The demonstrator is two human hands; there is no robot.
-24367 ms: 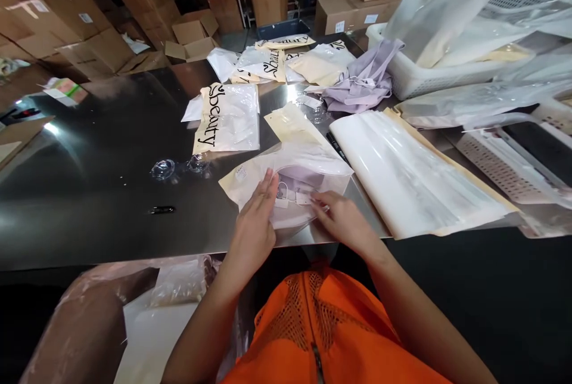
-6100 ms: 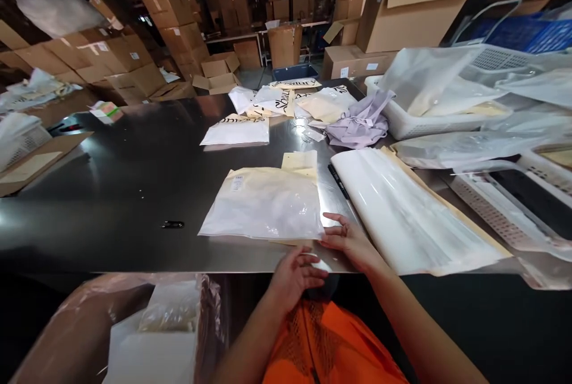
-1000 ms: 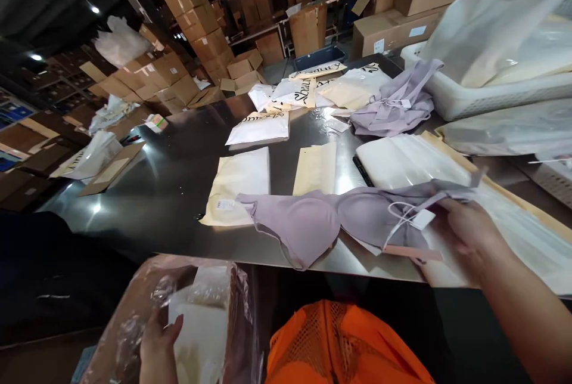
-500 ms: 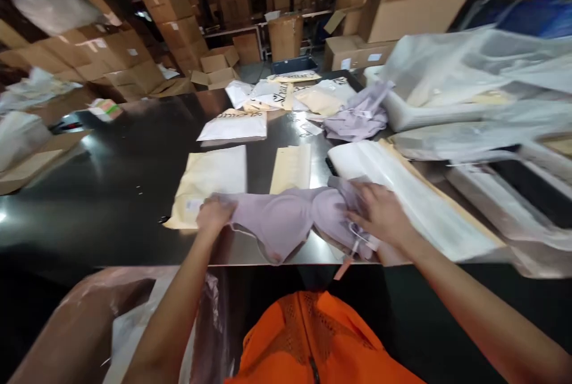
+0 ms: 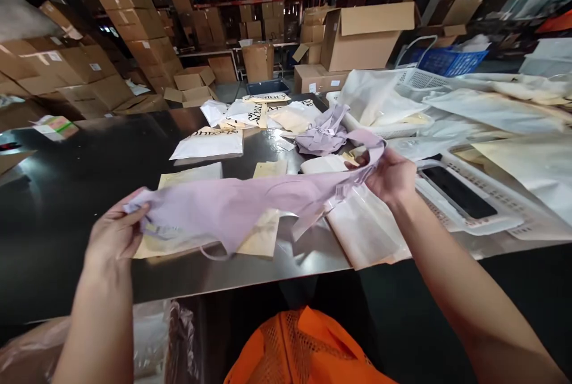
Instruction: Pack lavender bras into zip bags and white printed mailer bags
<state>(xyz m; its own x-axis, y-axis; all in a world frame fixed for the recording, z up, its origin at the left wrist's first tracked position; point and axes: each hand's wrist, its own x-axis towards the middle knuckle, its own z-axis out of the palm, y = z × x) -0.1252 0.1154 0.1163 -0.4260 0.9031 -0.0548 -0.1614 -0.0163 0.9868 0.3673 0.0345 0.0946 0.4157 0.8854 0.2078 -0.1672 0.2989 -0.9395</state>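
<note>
A pale lilac bra (image 5: 241, 202) is stretched out above the table, blurred by motion, with tags hanging near its right part. My left hand (image 5: 118, 223) pinches the band's left end between thumb and fingers. Closed around the other end is my right hand (image 5: 393, 175), where the band curls over in a loop. Beneath the bra lie a cream and white packet (image 5: 174, 247) and a narrow cream packet (image 5: 263, 235). A long white plastic bag (image 5: 369, 229) rests under my right hand.
A crumpled lilac garment (image 5: 324, 130) lies behind, beside several printed white mailers (image 5: 254, 112). On the right, a white basket (image 5: 531, 208) and a dark-centred tray (image 5: 460, 190) stand near plastic bags. A plastic-lined box (image 5: 147, 336) is below the table's front edge.
Both hands have lifted the bra off the table and pulled it wider, the left hand going left. The bra's face has turned, and the view has swung to the right.
</note>
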